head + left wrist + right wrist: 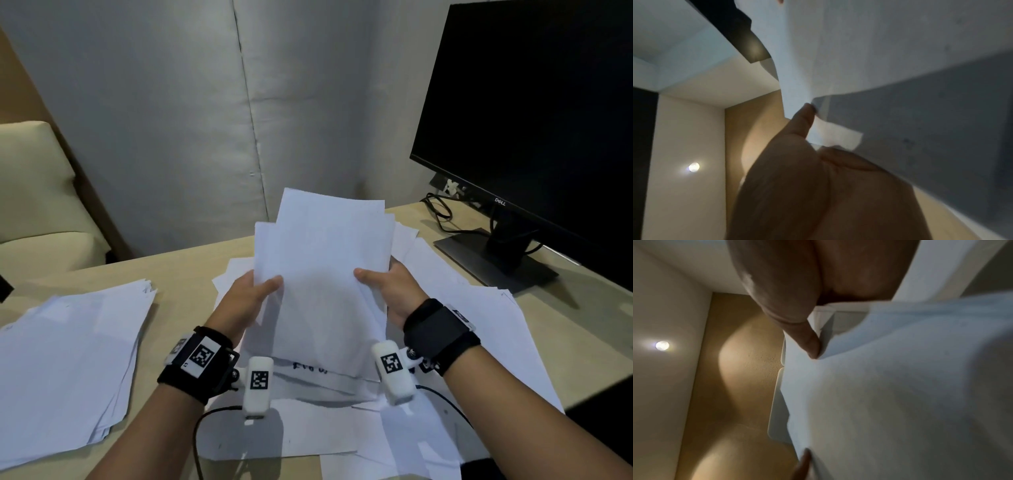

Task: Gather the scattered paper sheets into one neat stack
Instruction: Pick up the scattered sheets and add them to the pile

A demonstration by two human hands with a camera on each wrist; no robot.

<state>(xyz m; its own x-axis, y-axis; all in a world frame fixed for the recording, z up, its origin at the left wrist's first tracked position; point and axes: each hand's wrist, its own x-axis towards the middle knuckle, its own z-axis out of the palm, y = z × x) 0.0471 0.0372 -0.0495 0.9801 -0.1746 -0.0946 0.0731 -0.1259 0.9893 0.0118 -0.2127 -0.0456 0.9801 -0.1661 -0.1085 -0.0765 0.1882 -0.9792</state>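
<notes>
Gripped upright between both hands, a bundle of sheets (pixel 325 274) is pinched by left hand (pixel 251 291) and right hand (pixel 390 291) at its side edges, likely for squaring, while loose sheets (pixel 462 325) lie beneath and a side pile (pixel 68 359) waits left.

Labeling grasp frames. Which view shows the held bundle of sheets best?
Head view: the held bundle shows whole, upright, with uneven top edges, the left hand and right hand gripping its sides. The wrist views show only blurred close-up parts of the paper by each thumb.
</notes>
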